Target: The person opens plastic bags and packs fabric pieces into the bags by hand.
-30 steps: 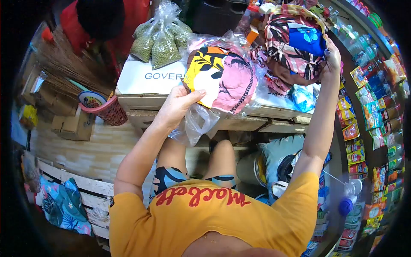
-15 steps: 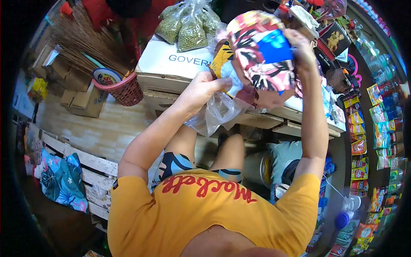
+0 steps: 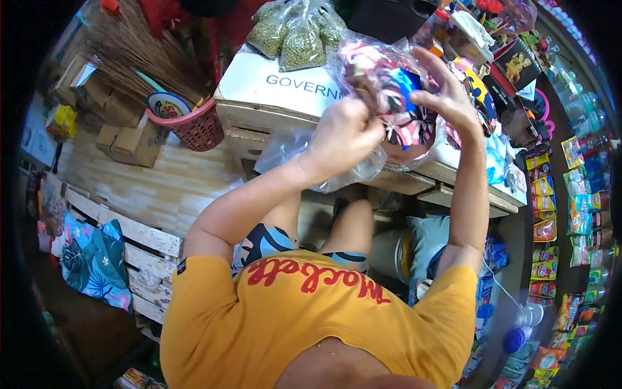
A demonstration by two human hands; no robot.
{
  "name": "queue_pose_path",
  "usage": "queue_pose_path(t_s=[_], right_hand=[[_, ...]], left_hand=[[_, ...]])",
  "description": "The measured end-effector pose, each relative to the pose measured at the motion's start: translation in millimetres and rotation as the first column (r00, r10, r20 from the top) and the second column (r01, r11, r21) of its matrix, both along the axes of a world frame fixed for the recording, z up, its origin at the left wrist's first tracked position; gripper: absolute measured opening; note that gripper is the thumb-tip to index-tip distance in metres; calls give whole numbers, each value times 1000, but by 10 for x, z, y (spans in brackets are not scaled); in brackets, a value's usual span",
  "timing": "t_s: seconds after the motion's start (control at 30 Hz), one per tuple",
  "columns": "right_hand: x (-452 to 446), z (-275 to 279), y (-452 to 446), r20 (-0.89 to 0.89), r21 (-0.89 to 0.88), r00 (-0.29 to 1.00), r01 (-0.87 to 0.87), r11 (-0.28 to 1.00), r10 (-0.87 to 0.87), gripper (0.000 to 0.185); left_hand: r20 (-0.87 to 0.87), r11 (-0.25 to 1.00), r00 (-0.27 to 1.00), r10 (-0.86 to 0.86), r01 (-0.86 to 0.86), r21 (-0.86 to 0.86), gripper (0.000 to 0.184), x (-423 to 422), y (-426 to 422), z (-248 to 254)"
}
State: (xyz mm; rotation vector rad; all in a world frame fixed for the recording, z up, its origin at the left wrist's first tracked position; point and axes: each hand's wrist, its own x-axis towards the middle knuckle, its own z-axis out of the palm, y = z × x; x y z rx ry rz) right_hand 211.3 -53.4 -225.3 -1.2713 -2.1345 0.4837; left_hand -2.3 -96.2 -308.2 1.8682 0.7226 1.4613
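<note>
A bundle of patterned cloth point(image 3: 405, 126) in pink, black, white and blue lies at the counter's edge, partly inside a clear plastic bag point(image 3: 353, 45). My left hand point(image 3: 350, 133) is closed at its left side, gripping a bunched part of the cloth; some of the grip is hidden. Over the bundle's right side curves my right hand point(image 3: 453, 97), thumb and fingers apart, the thumb near the blue patch. Another clear plastic bag point(image 3: 285, 149) hangs over the counter's front below my left wrist. A yellow, black and white patterned cloth point(image 3: 478, 87) sits right of my right hand.
Bags of green beans point(image 3: 303, 42) stand on the white counter point(image 3: 243, 81). Left of it are a pink basket point(image 3: 194, 126), stick brooms point(image 3: 139, 52) and a cardboard box point(image 3: 133, 142). A slatted bench point(image 3: 152, 243) is lower left. Hanging sachets point(image 3: 543, 201) line the right.
The cloth bundle has come down from raised hands to the counter's edge. My left hand has moved right, closing on bunched cloth. My right hand has let go, its fingers now apart.
</note>
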Motion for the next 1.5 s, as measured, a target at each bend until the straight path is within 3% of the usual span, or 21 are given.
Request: queue_pose_path(t_s=[0.07,0.2,0.23,0.3,0.4,0.43,0.47,0.5,0.6,0.7,0.77,0.83,0.9,1.03,1.13,1.17,1.2,1.33,1.37,1.4,1.5], right_hand=[[83,84,-93,-198,19,941,-277,961,276,102],[183,219,-526,-635,-148,751,-351,925,183,96],[25,392,-811,-337,-311,940,-162,937,51,79],[143,382,-795,419,68,799,-501,863,431,33],[156,158,-1152,150,65,917,-383,922,370,42],[101,177,-1278,208,162,925,-354,921,319,49],[106,66,-1350,-79,278,928,-329,902,363,38],[-65,53,-1610,-547,83,835,-15,996,58,46],[-176,-55,-1848,-382,160,910,234,959,-158,46],[-186,-102,-1677,-613,224,731,-206,953,301,54],[19,-527,-1548,-647,149,723,-190,970,241,36],[-110,-571,-1481,-658,57,748,-65,996,87,52],[-355,-421,-1495,-726,134,688,143,981,-1,49],[-47,-389,-1294,-721,388,692,365,846,32,56],[-256,-476,-1279,-654,492,755,369,789,54,52],[-338,-532,-1276,-620,514,781,326,793,81,51],[-428,-598,-1287,-571,537,810,245,807,134,50],[-561,-821,-1323,-345,512,924,40,858,162,41],[-600,-870,-1340,-407,436,908,97,894,100,37],[-654,-914,-1363,-462,353,886,151,923,32,33],[-786,-847,-1434,-237,320,972,86,944,-8,44]], left_hand=[[-243,845,962,126,25,535,12,-56,-135,231],[-379,557,912,158,235,797,13,-16,-444,317],[-375,507,900,223,222,833,15,-18,-512,286],[-466,536,860,208,298,790,18,-93,-581,258],[-511,693,853,106,305,653,24,-245,-632,210],[-495,761,867,53,286,582,25,-297,-599,193],[-472,821,881,7,265,506,26,-361,-559,181],[-468,858,884,-18,254,446,29,-452,-516,203],[-421,941,902,-92,217,260,34,-652,-400,262],[-469,941,881,60,107,322,34,-626,-376,285],[-453,927,887,94,88,364,38,-556,-423,322],[-533,922,838,120,105,372,43,-551,-486,356],[-636,949,772,6,196,246,51,-692,-474,334],[-589,946,800,112,95,309,50,-713,-419,328],[-371,960,889,-268,277,-30,46,-670,-314,331],[-51,774,856,-514,437,-458,45,-681,-309,422],[34,770,901,-433,389,-506,43,-666,-246,330],[-94,907,909,-406,387,-167,54,-637,-148,290],[-35,863,888,-459,436,-254,59,-636,-166,296],[-289,954,913,-289,300,-7,60,-638,-142,259],[-522,946,853,5,166,280,52,-525,-304,264]])
